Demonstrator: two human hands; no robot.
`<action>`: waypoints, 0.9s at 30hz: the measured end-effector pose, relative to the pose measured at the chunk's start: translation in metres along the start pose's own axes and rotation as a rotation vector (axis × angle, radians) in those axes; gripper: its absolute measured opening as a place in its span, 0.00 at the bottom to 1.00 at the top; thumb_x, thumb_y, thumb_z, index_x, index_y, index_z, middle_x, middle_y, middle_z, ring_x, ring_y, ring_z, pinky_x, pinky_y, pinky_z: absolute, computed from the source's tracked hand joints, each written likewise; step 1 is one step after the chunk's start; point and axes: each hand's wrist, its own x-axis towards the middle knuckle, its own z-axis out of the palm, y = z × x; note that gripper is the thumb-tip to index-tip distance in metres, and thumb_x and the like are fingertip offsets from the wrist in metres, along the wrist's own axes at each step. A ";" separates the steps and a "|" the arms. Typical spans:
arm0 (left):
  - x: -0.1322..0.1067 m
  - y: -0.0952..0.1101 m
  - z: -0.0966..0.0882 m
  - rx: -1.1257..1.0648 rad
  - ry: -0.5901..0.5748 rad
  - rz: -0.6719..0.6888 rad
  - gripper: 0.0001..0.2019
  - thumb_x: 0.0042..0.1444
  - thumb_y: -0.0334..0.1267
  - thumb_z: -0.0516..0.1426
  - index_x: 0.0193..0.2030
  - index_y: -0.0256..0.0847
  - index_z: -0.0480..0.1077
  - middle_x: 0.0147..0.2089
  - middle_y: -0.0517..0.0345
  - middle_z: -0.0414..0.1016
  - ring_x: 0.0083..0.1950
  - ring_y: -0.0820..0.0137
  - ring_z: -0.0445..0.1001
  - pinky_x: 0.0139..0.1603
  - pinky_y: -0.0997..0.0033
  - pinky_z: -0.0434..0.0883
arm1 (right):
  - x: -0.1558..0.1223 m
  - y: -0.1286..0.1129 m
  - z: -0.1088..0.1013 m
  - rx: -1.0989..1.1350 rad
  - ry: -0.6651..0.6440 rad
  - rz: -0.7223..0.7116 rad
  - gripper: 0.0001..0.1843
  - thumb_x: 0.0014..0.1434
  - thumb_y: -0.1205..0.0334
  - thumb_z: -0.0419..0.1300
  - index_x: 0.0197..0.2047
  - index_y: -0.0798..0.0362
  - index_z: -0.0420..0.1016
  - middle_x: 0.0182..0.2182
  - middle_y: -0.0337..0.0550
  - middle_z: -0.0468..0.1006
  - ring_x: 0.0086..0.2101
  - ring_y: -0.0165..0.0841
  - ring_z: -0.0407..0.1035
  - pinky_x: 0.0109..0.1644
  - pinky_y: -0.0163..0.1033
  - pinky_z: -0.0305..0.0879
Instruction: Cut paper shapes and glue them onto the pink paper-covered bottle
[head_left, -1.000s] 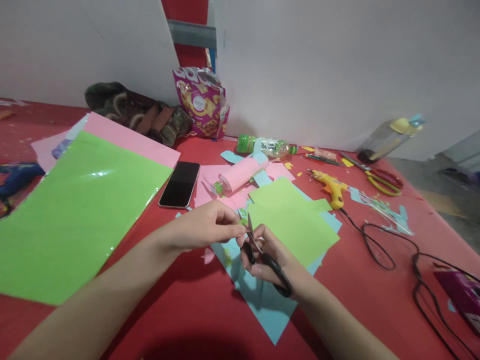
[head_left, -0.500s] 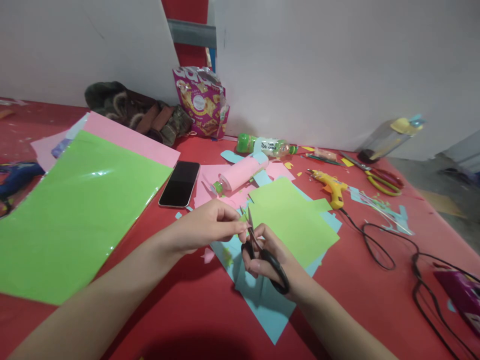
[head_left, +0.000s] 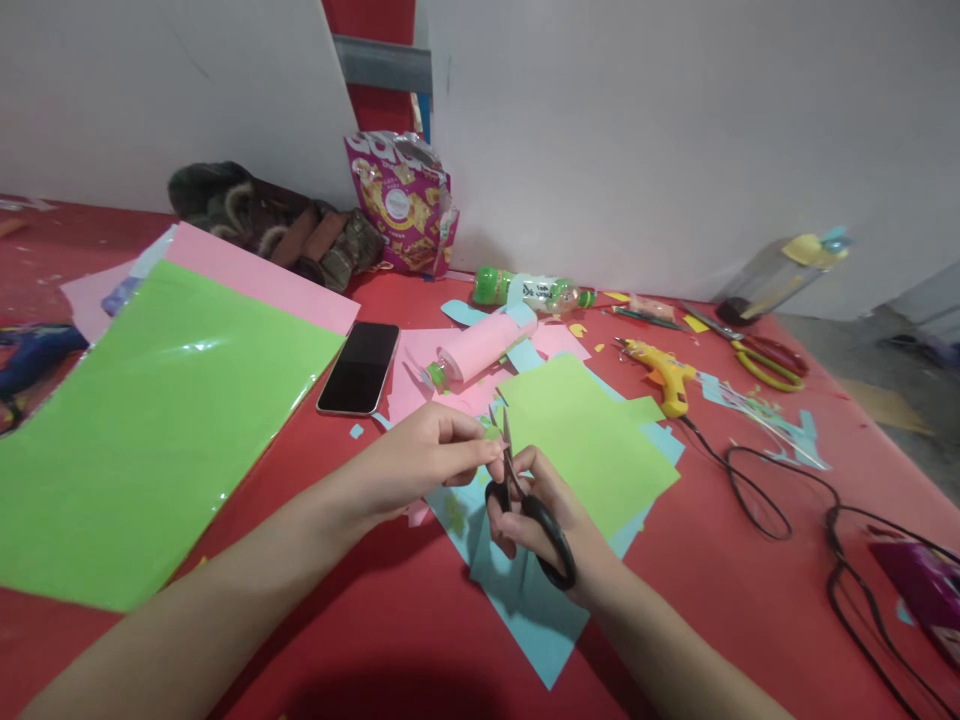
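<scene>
My right hand (head_left: 544, 505) grips black-handled scissors (head_left: 552, 540), fingers through the loops and blades slightly parted, pointing away from me. Close against the blades, my left hand (head_left: 431, 450) pinches a small piece of paper (head_left: 492, 433); a bit of green shows at the fingertips, and most of the piece is hidden. Below both hands lie a light green sheet (head_left: 585, 435) and blue paper (head_left: 532, 610). A bottle wrapped in pink paper (head_left: 487, 345) lies just beyond, on pink sheets.
A phone (head_left: 360, 368) and a large green sheet pack (head_left: 165, 430) lie left. Rightward are a yellow glue gun (head_left: 660, 370) with its trailing cord (head_left: 739, 490), larger scissors (head_left: 765, 360) and paper scraps. A green-capped bottle (head_left: 532, 290) and snack bag (head_left: 405, 205) stand near the wall.
My left hand has shifted slightly right, staying at the scissor blades, and more of the green bit shows at its fingertips. The scissors have turned a little.
</scene>
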 end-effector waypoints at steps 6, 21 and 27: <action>0.000 0.000 0.005 -0.048 0.041 0.030 0.13 0.48 0.42 0.52 0.22 0.34 0.68 0.16 0.65 0.52 0.18 0.80 0.51 0.15 0.79 0.51 | 0.000 -0.002 0.003 -0.063 0.021 -0.007 0.19 0.48 0.53 0.59 0.33 0.49 0.50 0.20 0.29 0.60 0.18 0.23 0.54 0.21 0.31 0.50; 0.000 0.005 0.012 -0.141 -0.012 0.116 0.11 0.49 0.35 0.51 0.20 0.33 0.66 0.14 0.65 0.58 0.18 0.81 0.54 0.20 0.78 0.50 | 0.000 -0.001 0.001 -0.034 -0.047 -0.077 0.20 0.49 0.50 0.57 0.34 0.49 0.50 0.24 0.33 0.61 0.22 0.25 0.57 0.27 0.34 0.52; 0.000 0.004 0.013 -0.132 -0.038 0.127 0.11 0.50 0.35 0.51 0.20 0.34 0.65 0.13 0.65 0.60 0.17 0.80 0.60 0.20 0.79 0.53 | 0.000 -0.001 0.001 -0.049 -0.044 -0.079 0.19 0.49 0.49 0.57 0.34 0.49 0.50 0.24 0.33 0.61 0.22 0.25 0.56 0.27 0.35 0.52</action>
